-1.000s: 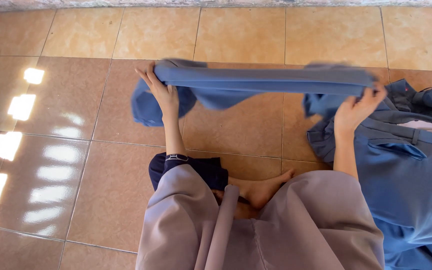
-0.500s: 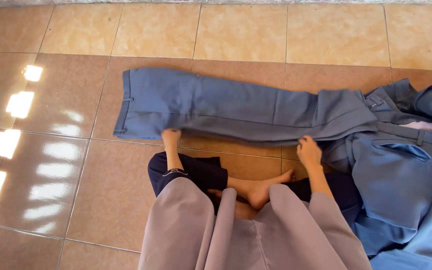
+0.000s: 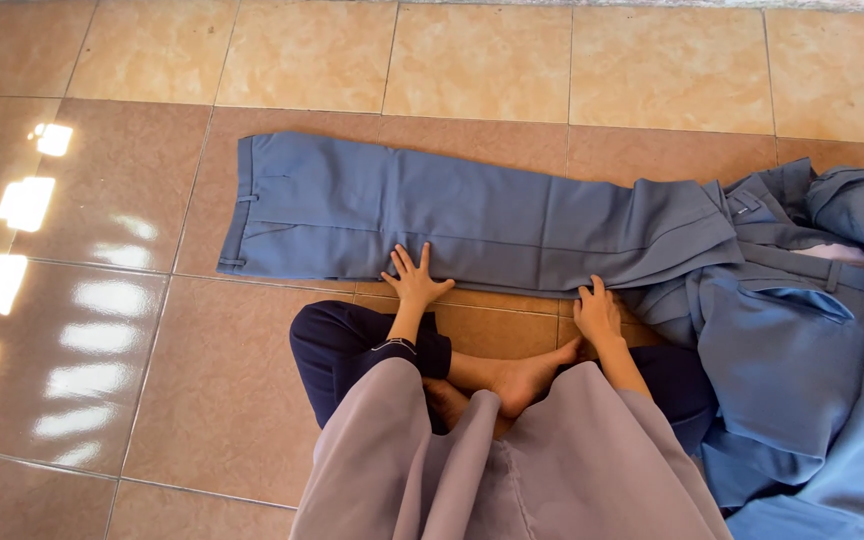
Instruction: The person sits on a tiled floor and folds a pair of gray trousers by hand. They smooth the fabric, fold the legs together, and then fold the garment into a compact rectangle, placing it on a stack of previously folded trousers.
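Note:
A pair of blue-grey trousers [image 3: 432, 215] lies flat on the tiled floor, waistband to the left, legs running right. My left hand [image 3: 414, 280] rests on its near edge with fingers spread, palm down. My right hand [image 3: 597, 312] presses the same near edge further right, fingers on the cloth. Neither hand grips anything. My crossed legs in dark trousers and a bare foot [image 3: 522, 380] sit just below the hands, under grey sleeves.
A heap of more blue garments [image 3: 802, 340] covers the floor on the right, overlapping the trouser legs' ends. Tan and brown floor tiles [image 3: 482, 60] stretch beyond and to the left, with bright patches of sunlight [image 3: 22, 205] at the far left.
One second ago both hands held the trousers up in the air. They were laid flat on the floor, and my hands now rest along the near edge, the left one spread flatter.

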